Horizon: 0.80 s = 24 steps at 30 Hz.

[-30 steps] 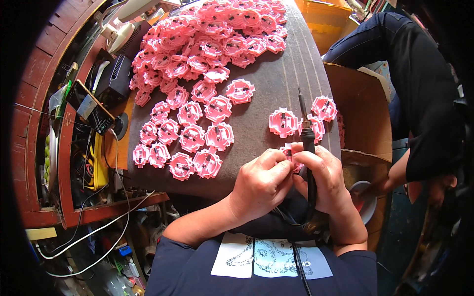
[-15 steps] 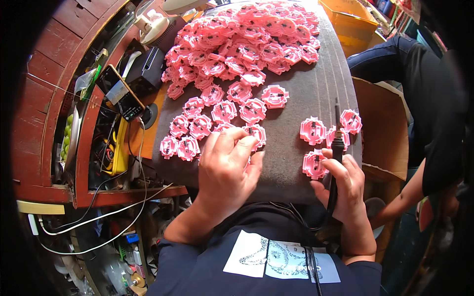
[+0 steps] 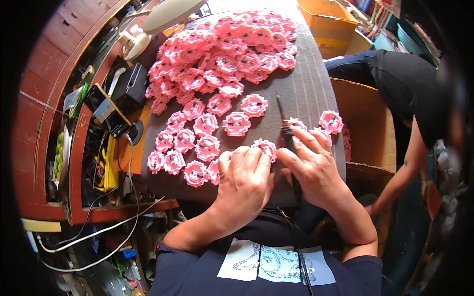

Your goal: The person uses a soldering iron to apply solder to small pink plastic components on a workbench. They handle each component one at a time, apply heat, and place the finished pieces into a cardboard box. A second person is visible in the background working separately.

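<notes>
A soldering iron (image 3: 295,170) with a dark handle and thin tip is gripped in my right hand (image 3: 316,163), its tip pointing away from me. My left hand (image 3: 243,180) is closed, its fingertips against a pink plastic part (image 3: 265,149) with dark pieces inside. The thumb side of that grip is partly hidden. Both hands are close together over the near part of the dark work surface (image 3: 276,84). Beyond the right hand are several similar parts, including a pink part (image 3: 331,122) near the right edge; others are partly covered by the fingers.
A large heap of pink parts (image 3: 222,49) covers the far side, with loose ones to the left. On the left stand a phone (image 3: 109,111), a black box (image 3: 129,89) and cables. At right are a cardboard box (image 3: 368,123), a yellow bin (image 3: 326,22) and another person (image 3: 410,84) bending.
My right hand has swung left with the soldering iron, closer to my left hand. The left hand has shifted right with a pink part. The view has shifted, and the other person leans further down.
</notes>
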Each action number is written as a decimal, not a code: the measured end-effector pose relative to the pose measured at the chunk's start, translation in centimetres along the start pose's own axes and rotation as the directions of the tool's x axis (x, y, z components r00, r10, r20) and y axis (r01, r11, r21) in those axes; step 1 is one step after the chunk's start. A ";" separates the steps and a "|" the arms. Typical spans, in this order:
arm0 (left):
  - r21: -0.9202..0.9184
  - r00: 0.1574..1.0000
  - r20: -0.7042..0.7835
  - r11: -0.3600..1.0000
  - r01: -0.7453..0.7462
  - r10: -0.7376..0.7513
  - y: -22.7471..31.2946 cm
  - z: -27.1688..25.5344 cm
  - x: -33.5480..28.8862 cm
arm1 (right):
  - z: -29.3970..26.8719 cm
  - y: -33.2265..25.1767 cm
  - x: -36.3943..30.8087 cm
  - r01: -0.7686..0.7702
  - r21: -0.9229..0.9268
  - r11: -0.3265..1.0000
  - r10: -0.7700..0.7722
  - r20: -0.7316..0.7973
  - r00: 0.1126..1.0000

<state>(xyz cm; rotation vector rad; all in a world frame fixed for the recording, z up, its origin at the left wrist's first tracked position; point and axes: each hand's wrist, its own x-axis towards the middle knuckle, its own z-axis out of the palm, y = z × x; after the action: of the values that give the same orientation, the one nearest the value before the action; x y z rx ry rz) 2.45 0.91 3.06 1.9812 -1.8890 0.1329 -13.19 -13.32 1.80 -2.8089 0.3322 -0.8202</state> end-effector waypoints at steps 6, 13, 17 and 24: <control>-0.002 1.000 -0.008 1.000 -0.014 0.014 0.7 0.6 -0.1 | 0.2 2.1 0.4 -0.027 -0.025 0.999 0.028 0.051 0.998; -0.255 0.994 -0.069 0.961 -0.103 0.088 0.9 1.9 -0.2 | -1.4 6.9 -1.5 -0.237 -0.264 0.935 0.216 -0.106 0.971; -0.351 0.983 -0.153 0.925 -0.149 0.100 0.2 2.9 -0.4 | -2.4 6.1 -2.5 -0.238 -0.229 0.944 0.168 -0.286 0.943; -0.322 0.983 -0.166 0.938 -0.127 0.077 0.7 3.5 0.5 | 1.0 -0.5 -4.0 -0.051 0.210 0.976 0.081 -0.135 0.988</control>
<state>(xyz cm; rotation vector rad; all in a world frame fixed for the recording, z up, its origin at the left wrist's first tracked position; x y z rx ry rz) 1.12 -0.74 0.16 1.6040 -1.7830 -0.0076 -15.85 -11.62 -0.86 -2.5409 0.3392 -0.9835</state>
